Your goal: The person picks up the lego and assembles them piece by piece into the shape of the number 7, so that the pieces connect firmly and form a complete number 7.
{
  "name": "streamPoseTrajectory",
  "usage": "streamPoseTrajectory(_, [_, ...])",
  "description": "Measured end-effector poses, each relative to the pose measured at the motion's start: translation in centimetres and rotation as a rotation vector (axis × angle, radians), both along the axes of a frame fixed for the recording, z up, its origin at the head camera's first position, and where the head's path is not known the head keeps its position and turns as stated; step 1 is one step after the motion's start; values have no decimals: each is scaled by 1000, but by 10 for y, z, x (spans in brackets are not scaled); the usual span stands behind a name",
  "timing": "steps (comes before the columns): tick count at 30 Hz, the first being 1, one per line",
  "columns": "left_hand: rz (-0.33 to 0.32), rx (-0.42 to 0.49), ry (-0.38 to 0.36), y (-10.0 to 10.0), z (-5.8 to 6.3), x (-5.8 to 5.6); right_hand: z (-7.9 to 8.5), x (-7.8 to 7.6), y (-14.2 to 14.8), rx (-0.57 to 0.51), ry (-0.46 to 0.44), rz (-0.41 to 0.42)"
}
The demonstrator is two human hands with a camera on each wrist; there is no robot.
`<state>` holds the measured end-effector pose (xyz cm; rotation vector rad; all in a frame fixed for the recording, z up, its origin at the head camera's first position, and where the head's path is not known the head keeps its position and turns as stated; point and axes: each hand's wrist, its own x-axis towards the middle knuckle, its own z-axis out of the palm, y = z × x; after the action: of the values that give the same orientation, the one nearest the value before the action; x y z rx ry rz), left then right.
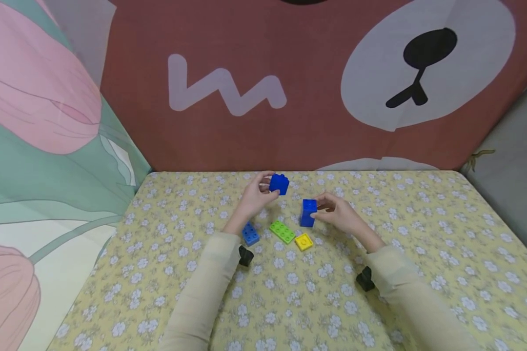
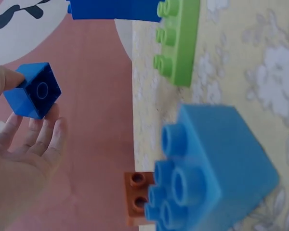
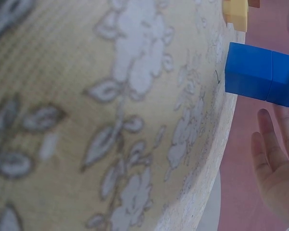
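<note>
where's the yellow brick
In the head view, the yellow brick sits just right of centre, beside the green brick, below the blue stack in the right hand.

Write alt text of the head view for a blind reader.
A person's left hand holds up a blue block, and the right hand grips a taller blue stack. A green block, a yellow block and a lighter blue block lie on the flowered cloth.

My left grip [image 2: 21,159] pinches a blue block [image 2: 31,91], its hollow underside showing. On the flowered bench [image 2: 231,62] sit a light-blue studded brick [image 2: 236,163] and a green brick [image 2: 185,43]. An orange-brown brick [image 2: 138,188] is partly hidden behind the light-blue one.
</note>
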<state>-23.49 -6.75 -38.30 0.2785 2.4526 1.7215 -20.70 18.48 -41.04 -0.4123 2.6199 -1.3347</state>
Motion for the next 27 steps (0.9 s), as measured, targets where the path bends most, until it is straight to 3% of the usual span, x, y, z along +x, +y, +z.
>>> streamPoseTrajectory(13, [-71, 84, -39, 11, 11, 10, 0, -1, -2, -1, -16, -15])
streamPoseTrajectory(27, [-162, 57, -43, 21, 11, 15, 1, -2, -2, 13, -22, -24])
